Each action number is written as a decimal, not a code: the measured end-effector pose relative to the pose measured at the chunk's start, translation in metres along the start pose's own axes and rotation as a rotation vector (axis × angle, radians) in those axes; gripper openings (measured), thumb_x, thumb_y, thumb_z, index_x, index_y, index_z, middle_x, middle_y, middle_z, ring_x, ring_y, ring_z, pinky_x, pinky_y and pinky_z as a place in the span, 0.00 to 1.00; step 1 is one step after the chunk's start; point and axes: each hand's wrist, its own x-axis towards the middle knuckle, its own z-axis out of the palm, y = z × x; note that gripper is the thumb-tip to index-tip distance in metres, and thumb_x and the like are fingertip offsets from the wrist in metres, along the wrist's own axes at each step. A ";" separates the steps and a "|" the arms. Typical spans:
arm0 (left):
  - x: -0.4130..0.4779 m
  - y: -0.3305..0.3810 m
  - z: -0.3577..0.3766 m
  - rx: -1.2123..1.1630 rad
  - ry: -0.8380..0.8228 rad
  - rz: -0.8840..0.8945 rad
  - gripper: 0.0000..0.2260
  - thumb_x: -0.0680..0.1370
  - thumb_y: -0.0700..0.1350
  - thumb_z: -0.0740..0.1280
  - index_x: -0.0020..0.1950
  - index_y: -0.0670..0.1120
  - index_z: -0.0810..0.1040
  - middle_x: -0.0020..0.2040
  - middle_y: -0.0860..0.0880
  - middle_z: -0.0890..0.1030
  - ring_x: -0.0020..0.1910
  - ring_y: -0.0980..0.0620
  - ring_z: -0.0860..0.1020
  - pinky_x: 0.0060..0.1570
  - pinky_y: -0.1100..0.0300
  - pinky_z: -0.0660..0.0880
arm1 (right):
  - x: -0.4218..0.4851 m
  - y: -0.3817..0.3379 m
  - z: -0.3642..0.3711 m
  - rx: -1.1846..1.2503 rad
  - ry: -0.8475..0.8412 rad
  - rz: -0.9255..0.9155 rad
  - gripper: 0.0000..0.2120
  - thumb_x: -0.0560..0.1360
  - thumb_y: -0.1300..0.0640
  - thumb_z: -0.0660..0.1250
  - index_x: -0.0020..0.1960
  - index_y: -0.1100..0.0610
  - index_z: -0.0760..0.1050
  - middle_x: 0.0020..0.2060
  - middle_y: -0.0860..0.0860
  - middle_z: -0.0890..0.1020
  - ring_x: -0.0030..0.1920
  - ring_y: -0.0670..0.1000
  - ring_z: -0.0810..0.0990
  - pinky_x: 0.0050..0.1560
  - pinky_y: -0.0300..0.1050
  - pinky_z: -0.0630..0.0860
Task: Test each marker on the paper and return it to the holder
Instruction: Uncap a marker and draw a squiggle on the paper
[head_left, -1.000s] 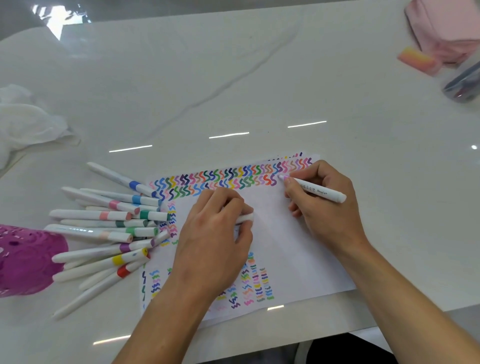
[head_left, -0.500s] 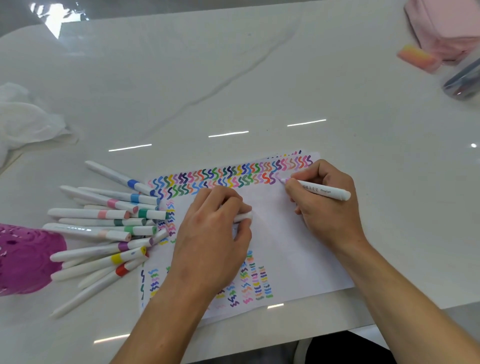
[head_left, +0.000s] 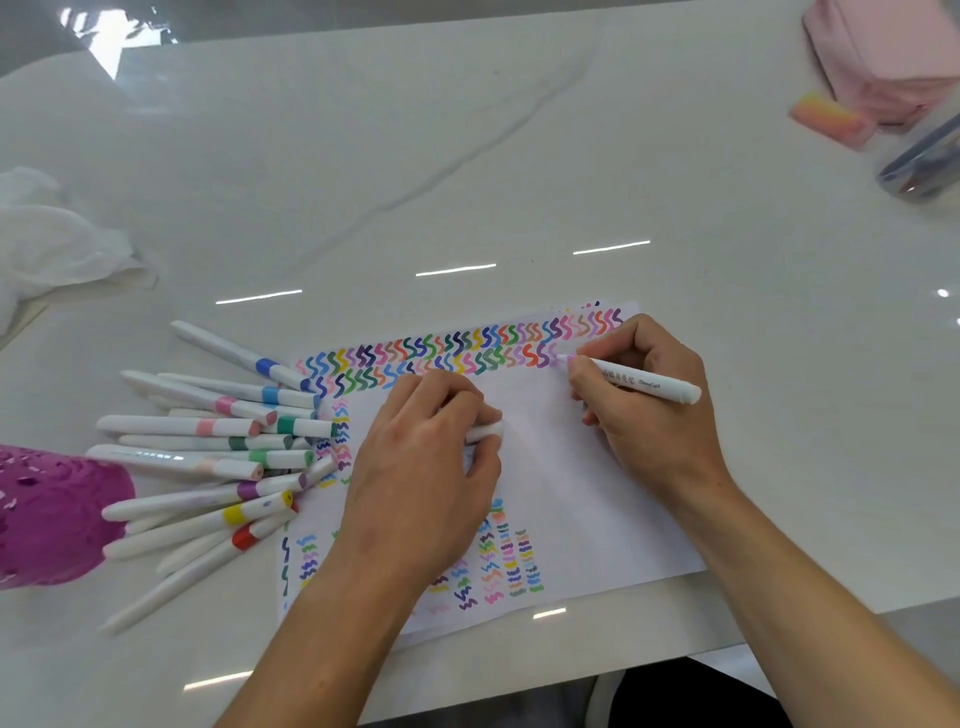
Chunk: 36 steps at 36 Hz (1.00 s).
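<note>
Right hand (head_left: 652, 421) grips a white marker (head_left: 647, 385) in a writing hold, fingers curled round the barrel near its pale pink tip. The tip touches the paper (head_left: 571, 499) at the right end of the second row of squiggles. Left hand (head_left: 431, 467) rests on the middle of the paper, fingers curled round a cap (head_left: 487, 431) (only its white end pokes out past the fingertips).

Two rows of coloured squiggles run along the sheet's far edge, a short column runs down its left side, and more short marks are bunched near its near edge, partly under the left forearm. The stretch between the hands is blank.

Left of the paper lies a pile (head_left: 218, 452) of white markers with coloured bands, fanned out with several tips touching or overlapping the sheet's left edge. Just beyond their butt ends is the purple holder (head_left: 52, 514), cut off by the frame's left edge; whether it stands or lies I cannot tell.

All this sits on a white marble table (head_left: 467, 156). Well apart, at far left, is a crumpled white tissue (head_left: 57, 244); at far right, a pink cloth (head_left: 883, 52) with a pink-orange block (head_left: 831, 120) just beside it.
</note>
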 end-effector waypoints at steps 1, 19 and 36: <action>0.000 0.000 0.000 0.002 -0.002 -0.002 0.04 0.75 0.43 0.73 0.49 0.48 0.82 0.51 0.57 0.77 0.53 0.57 0.71 0.53 0.68 0.67 | -0.001 -0.001 0.000 0.012 0.002 -0.005 0.05 0.73 0.57 0.74 0.42 0.53 0.78 0.35 0.52 0.84 0.32 0.57 0.82 0.31 0.55 0.81; -0.002 0.003 -0.008 0.011 0.009 -0.022 0.06 0.74 0.40 0.74 0.49 0.48 0.83 0.50 0.56 0.80 0.52 0.55 0.75 0.50 0.60 0.74 | -0.005 -0.016 -0.007 0.010 0.126 -0.138 0.06 0.78 0.58 0.76 0.55 0.53 0.84 0.43 0.46 0.87 0.39 0.52 0.87 0.39 0.48 0.86; 0.003 0.007 -0.028 -0.718 0.088 -0.371 0.05 0.82 0.47 0.66 0.55 0.54 0.79 0.45 0.57 0.85 0.41 0.58 0.83 0.38 0.64 0.76 | -0.017 -0.047 0.017 0.376 -0.167 -0.033 0.04 0.80 0.57 0.68 0.49 0.57 0.76 0.42 0.56 0.88 0.39 0.57 0.87 0.39 0.48 0.84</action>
